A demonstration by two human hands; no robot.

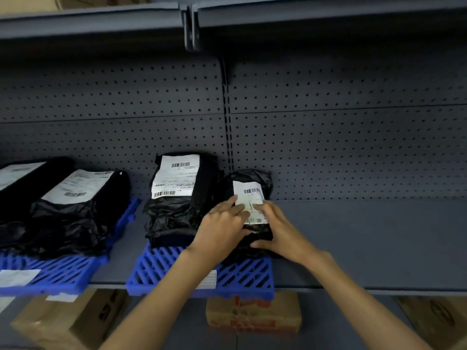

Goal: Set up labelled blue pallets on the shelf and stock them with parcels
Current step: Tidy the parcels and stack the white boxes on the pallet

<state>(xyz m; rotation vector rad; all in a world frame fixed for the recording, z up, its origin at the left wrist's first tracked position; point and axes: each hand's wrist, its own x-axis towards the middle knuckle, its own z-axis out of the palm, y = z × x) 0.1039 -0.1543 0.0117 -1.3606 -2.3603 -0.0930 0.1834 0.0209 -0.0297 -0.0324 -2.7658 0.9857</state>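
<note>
Left hand (222,223): fingers straight, slightly spread, lying flat on the small parcel's (252,176) label (249,195).
Right hand (280,231): fingers straight on the same label, thumb at the near edge.
Placement: right half of a blue pallet (161,269), just beside a taller parcel (182,198).
Shelf (366,236): grey metal, pegboard back (328,135) — cardboard boxes (252,314) below.

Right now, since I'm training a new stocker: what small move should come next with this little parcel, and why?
Probably settle the small parcel flat and lift both hands off. It already lies label up on the middle blue pallet, beside the taller stack, and the left hand and right hand rest their fingers on its label.
</note>
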